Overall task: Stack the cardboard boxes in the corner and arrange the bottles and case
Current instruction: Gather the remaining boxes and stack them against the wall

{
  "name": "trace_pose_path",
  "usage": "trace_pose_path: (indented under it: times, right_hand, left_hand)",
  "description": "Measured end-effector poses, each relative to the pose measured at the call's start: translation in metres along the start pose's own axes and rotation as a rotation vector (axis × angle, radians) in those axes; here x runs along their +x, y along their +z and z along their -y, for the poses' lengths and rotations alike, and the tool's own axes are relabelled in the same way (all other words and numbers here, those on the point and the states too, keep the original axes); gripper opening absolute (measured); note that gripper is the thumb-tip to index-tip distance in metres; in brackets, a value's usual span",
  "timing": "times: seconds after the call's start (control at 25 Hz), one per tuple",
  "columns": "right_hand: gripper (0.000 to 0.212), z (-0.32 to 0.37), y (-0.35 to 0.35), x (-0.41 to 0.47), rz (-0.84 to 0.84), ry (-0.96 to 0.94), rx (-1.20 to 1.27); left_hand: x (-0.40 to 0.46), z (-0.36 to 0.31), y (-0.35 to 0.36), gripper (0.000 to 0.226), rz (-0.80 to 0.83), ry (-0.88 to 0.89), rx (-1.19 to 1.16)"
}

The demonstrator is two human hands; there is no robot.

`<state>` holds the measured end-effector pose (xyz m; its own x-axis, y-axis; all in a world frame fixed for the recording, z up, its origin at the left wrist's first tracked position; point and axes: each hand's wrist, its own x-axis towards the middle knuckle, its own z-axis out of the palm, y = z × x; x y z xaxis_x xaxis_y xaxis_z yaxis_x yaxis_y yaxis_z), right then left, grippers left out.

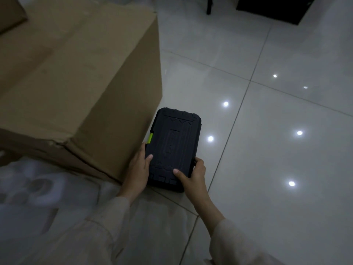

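Note:
A black hard case (176, 138) with a green latch on its left side lies flat on the tiled floor, right beside a large cardboard box (76, 73). My left hand (137, 173) grips the case's near left corner, thumb on top. My right hand (193, 175) grips its near right corner, thumb on the lid. A second cardboard box (9, 14) shows at the top left, resting on the large box. No bottles are in view.
Glossy white floor tiles (267, 150) with lamp reflections spread to the right. Dark furniture legs and a black shape (271, 8) stand at the far top right. A pale blurred cloth or plastic (34, 188) lies at the lower left.

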<state>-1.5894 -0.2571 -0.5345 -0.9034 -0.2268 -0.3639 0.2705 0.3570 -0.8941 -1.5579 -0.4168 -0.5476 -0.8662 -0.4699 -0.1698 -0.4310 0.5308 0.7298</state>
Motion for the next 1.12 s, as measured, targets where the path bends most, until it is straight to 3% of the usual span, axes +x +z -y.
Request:
trace_pose_path:
  times: [0.24, 0.48, 0.6, 0.72, 0.88, 0.96, 1.04, 1.12]
  right_hand:
    - [0.100, 0.007, -0.001, 0.010, 0.032, -0.065, -0.126]
    - [0.106, 0.033, -0.012, 0.010, 0.074, -0.261, -0.575]
    - [0.102, 0.075, -0.002, 0.018, 0.045, -0.397, -0.473]
    - [0.070, 0.170, 0.019, 0.020, -0.095, -0.635, -0.121]
    - [0.062, 0.314, 0.045, 0.007, -0.135, -0.914, 0.011]
    - [0.060, 0.366, 0.066, -0.006, -0.036, -0.922, -0.001]
    - [0.060, 0.410, 0.089, -0.021, 0.169, -0.915, -0.028]
    - [0.064, 0.458, 0.112, -0.034, 0.379, -0.884, -0.061]
  left_hand:
    - [-0.004, -0.025, -0.018, 0.052, 0.086, -0.119, 0.127]
    - [-0.053, -0.111, -0.100, 0.028, 0.207, 0.036, -0.329]
    - [-0.066, -0.164, -0.162, 0.027, 0.210, 0.137, -0.446]
    - [-0.073, -0.184, -0.236, 0.031, -0.085, 0.245, -0.482]
    - [-0.075, -0.180, -0.335, 0.027, -0.579, 0.199, -0.493]
    - [-0.081, -0.178, -0.380, 0.026, -0.851, 0.100, -0.555]
    - [-0.088, -0.178, -0.411, 0.028, -1.074, -0.054, -0.650]
    - [-0.091, -0.183, -0.434, 0.038, -1.165, -0.251, -0.823]
